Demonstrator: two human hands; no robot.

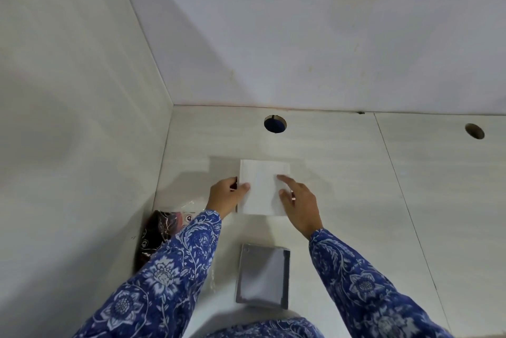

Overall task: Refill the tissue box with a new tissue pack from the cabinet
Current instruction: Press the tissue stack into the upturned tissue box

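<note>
A white tissue stack lies on the pale counter, and a thin grey edge of the tissue box shows along its left side. My left hand grips that left edge, thumb on top of the tissues. My right hand rests flat on the right part of the stack with its fingers spread, index finger pointing forward. A grey rectangular lid or tray lies on the counter nearer to me, apart from both hands.
A crumpled dark plastic wrapper lies at the left against the side wall. Two round holes sit in the counter by the back wall. The counter's seam runs to the right.
</note>
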